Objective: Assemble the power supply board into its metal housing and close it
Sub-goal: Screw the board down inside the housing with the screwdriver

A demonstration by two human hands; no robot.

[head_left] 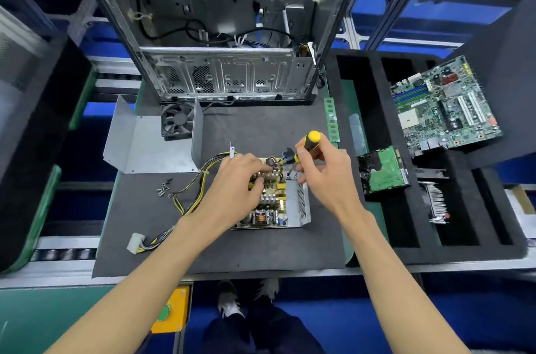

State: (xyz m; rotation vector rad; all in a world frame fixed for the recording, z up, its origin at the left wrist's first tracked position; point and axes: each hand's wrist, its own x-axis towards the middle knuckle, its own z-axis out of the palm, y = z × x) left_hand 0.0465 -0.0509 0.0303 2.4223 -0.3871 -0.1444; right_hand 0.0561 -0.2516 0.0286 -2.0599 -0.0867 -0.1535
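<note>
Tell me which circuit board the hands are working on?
The tan power supply board in the metal housing, under both hands. The green motherboard and small green board lie untouched in the foam tray.

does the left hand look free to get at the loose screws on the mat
Probably yes. The screws lie in the open on the mat, left of the left hand, which rests on the power supply board; only yellow cables run nearby.

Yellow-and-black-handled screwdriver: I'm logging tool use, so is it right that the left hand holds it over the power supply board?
Not quite. The head view shows the yellow-and-black-handled screwdriver gripped by the right hand, not the left. It is over the power supply board; the left hand rests on the board.
</note>
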